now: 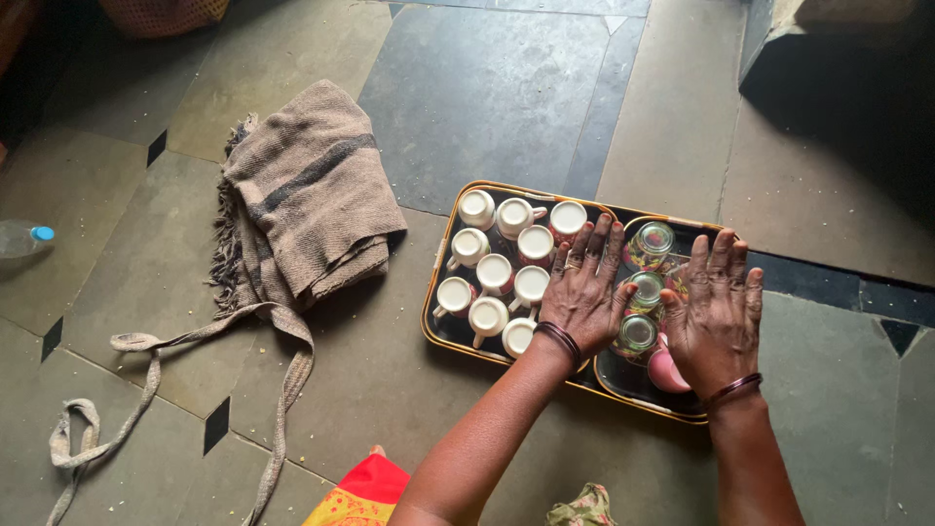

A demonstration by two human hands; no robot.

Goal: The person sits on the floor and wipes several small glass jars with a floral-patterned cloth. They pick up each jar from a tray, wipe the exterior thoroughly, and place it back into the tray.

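A dark tray with a gold rim (429, 302) lies on the stone floor. Several white cups (495, 274) stand upside down on its left half. Clear glasses with coloured prints (651, 242) and a pink cup (666, 371) sit on its right half. My left hand (584, 290) lies flat, fingers spread, over the cups and glasses in the middle. My right hand (714, 314) lies flat beside it over the glasses on the right. Neither hand grips anything. Dark bangles circle both wrists.
A folded brown cloth with a dark stripe (307, 195) lies left of the tray, and a cloth strap (146, 375) trails from it. A plastic bottle with a blue cap (24, 239) lies at the far left. A dark raised block (838, 58) stands at top right.
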